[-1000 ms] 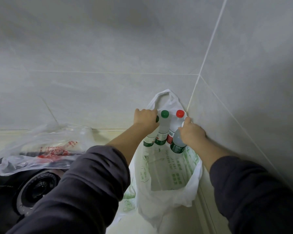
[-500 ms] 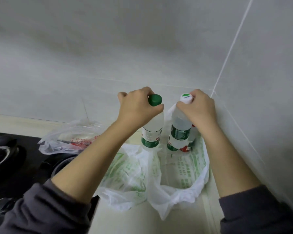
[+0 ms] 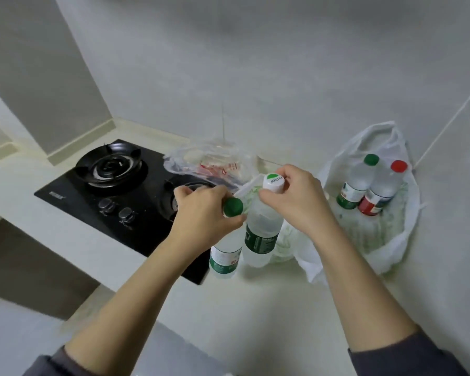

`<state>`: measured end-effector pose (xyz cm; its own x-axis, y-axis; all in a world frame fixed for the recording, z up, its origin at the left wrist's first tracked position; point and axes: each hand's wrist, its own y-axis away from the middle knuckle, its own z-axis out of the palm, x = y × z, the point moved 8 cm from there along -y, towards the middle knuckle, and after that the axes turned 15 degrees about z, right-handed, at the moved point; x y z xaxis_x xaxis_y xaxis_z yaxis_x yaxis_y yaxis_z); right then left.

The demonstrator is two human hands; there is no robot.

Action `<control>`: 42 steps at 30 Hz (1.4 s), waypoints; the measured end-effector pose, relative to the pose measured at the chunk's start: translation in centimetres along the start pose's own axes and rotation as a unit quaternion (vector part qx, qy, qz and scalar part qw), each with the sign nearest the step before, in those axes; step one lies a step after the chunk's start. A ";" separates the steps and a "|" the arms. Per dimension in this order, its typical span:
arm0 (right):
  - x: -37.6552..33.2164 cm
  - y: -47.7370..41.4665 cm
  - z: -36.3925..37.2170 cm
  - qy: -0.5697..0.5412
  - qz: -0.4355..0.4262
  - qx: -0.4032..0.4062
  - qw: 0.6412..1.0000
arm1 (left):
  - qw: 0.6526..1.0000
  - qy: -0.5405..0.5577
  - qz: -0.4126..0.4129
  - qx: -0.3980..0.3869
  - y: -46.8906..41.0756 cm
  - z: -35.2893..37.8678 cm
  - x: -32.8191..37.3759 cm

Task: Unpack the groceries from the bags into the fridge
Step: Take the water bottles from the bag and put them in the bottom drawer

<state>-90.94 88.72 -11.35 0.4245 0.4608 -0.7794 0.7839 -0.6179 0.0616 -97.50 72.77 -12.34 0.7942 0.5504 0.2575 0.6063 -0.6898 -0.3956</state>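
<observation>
While left grip (image 3: 201,210) clenches green-capped bottle (image 3: 225,259) neck, right grip (image 3: 296,204) pinches white-capped bottle (image 3: 262,236) neck.

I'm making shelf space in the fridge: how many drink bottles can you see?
4. The left hand grips one green-capped bottle, the right hand the white-capped bottle; another green-capped bottle and the red-capped bottle stand in the white bag. Others may be hidden.
</observation>
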 end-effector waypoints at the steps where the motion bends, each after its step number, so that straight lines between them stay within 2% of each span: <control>1: 0.9 0.5 1.3 0.004 0.008 -0.013 1.000 | 1.000 -0.003 -0.010 -0.012 1.1 0.9 -0.5; 5: 5.0 1.8 6.1 0.054 0.039 -0.037 0.997 | 0.998 -0.004 -0.043 -0.042 4.7 4.3 -1.6; 9: 8.2 2.7 8.2 0.080 0.053 -0.017 0.995 | 0.998 0.006 -0.067 -0.022 6.9 6.2 -2.3; 17: 10.5 3.5 8.1 0.052 0.016 0.049 0.997 | 0.990 0.059 -0.114 0.053 9.4 6.7 -3.2; 22: 11.0 3.8 8.4 -0.016 0.003 0.049 0.999 | 0.981 0.116 -0.130 0.085 10.5 7.7 -3.5; 24: 12.4 4.3 8.6 -0.054 0.020 0.051 0.997 | 0.971 0.164 -0.143 0.096 11.6 8.4 -4.0; 26: 14.6 4.9 9.4 -0.061 0.048 0.042 0.996 | 0.944 0.260 -0.173 0.106 13.5 9.9 -4.6; 28: 17.2 5.5 10.9 -0.064 0.076 0.023 0.995 | 0.924 0.311 -0.199 0.095 15.4 11.9 -5.3; 31: 20.3 6.0 13.3 -0.070 0.107 -0.004 0.992 | 0.916 0.332 -0.218 0.066 17.3 14.8 -6.0; 36: 23.4 5.3 16.8 -0.103 0.151 -0.049 0.982 | 0.904 0.353 -0.236 0.059 18.1 18.2 -6.7; 42: 24.3 3.5 18.6 -0.135 0.151 -0.036 0.979 | 0.881 0.385 -0.269 0.055 18.1 20.7 -6.6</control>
<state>-86.27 85.89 -41.62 0.5149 0.0735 -0.8541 0.6752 -0.6485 0.3513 -92.60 66.45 -39.42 0.2104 0.2723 0.9389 0.9296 -0.3529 -0.1060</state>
